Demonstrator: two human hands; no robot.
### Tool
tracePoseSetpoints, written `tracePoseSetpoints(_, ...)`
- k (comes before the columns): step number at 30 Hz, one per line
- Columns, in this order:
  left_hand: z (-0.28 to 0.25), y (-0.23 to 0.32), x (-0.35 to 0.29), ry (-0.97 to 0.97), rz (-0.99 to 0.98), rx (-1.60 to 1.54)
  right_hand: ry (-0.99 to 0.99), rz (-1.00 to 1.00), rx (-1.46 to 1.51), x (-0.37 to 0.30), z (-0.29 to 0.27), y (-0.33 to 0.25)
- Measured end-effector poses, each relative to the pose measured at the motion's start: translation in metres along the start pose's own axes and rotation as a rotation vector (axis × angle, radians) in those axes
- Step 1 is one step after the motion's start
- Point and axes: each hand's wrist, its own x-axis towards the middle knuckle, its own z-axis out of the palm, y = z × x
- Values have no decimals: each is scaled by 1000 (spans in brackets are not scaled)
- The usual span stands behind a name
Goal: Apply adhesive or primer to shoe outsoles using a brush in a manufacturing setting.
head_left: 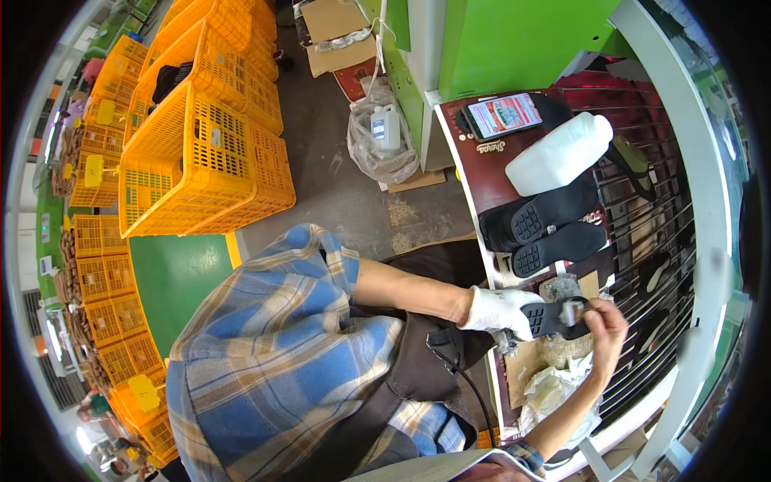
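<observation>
One black shoe with a dark, block-patterned sole [549, 320] is held above the right-hand part of the view, over the dark red table with white lettering [487, 178]. The left hand in a white fabric glove [499, 312] grasps it at its 9 o'clock end, so that the sole is turned to the camera. The bare right hand [606, 328] is at the 3 o'clock end, with its fingers bent and pinching a small greyish-white piece [572, 312] against the shoe; I cannot tell what this piece is.

Counting from the held shoe as centre, two other black shoes with patterned soles [560, 249] lie side by side on the table at 12 o'clock. Farther in the same direction, a white plastic bottle [554, 161] lies on its side, its neck pointing to 2 o'clock. Just beyond it, toward 11 o'clock, is a black smartphone with a lit screen [504, 116]. Crumpled whitish wrapping [554, 395] lies at 6 o'clock. A rack of dark metal rods [646, 233] stands toward 2 o'clock. Well apart, at 10 o'clock, are stacked orange-yellow plastic crates [217, 153].
</observation>
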Motion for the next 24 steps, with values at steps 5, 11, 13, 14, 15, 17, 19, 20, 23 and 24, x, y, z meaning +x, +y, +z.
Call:
tracePoseSetpoints(5, -3, -5, 3, -5, 1, -3, 431, -5, -168, -2, 4, 1)
tracePoseSetpoints(11, -2, -5, 0, 13, 25, 40, 275, 39, -277, -2, 14, -16)
tracePoseSetpoints(13, -3, -4, 0, -30, 63, 39, 324, 60, -116, -4, 16, -22)
tracePoseSetpoints(14, -4, -5, -3, -3, 21, -38, 325, 107, -98, -6, 16, -24)
tracePoseSetpoints(15, -5, -4, -1, -38, 38, -54, 144, 50, -100, -7, 17, -25)
tracePoseSetpoints(17, -7, -3, -1, -85, 59, -12, 82, 33, -299, -8, 18, -25)
tracePoseSetpoints(19, -7, -2, -1, -73, 8, -22, 252, 47, -362, -9, 19, -24)
tracePoseSetpoints(20, -7, 0, -3, -57, 21, -11, 359, -17, -212, -9, 20, -24)
tracePoseSetpoints(23, -3, 5, -4, -41, 29, 59, 71, 52, 108, -15, 24, -29)
tracePoseSetpoints(24, -2, 8, -5, -46, 10, 71, -54, 40, -17, -17, 26, -31)
